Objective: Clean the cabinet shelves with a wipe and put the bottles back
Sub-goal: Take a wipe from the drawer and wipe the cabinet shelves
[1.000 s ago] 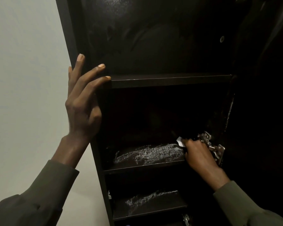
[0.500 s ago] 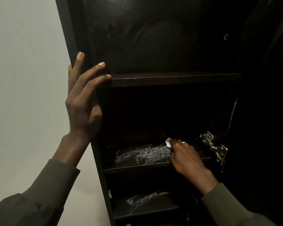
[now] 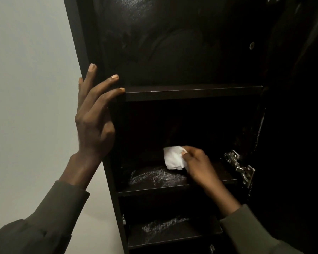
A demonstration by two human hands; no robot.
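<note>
A pale wall [image 3: 26, 88] is seen at the far left. The left forearm, in a dark olive sleeve [image 3: 44, 217], is raised from the lower left corner, with the wrist bent slightly back. The left hand [image 3: 94, 123] is laid flat against the front edge of the left side panel [image 3: 75, 33] of the dark cabinet. Its fingers [image 3: 106, 83] are held straight and spread apart; nothing is gripped. The tip of the lowest visible finger is placed at the left end of the upper shelf [image 3: 193, 93], touching its front edge. The thumb cannot be made out.

Inside the cabinet, three shelves are visible. On the middle shelf [image 3: 173, 187] a wet, streaked patch [image 3: 158, 177] is noted across its left half. A similar streaked patch is noted on the lower shelf [image 3: 173, 237].

A crumpled white wipe [image 3: 173, 157] is held above the rear part of the middle shelf, near its centre. It is pinched by the curled fingers and thumb of the right hand [image 3: 200, 167]. Whether the wipe touches the shelf surface or the back panel cannot be told in the dark interior. The right forearm is extended up and leftward from the lower right corner, its sleeve ending at the wrist.

To the right of the right hand, a metal hinge [image 3: 240, 166] is fixed at the right side panel. The open door [image 3: 301, 125] is seen at the far right, very dark. No bottles are in view.
</note>
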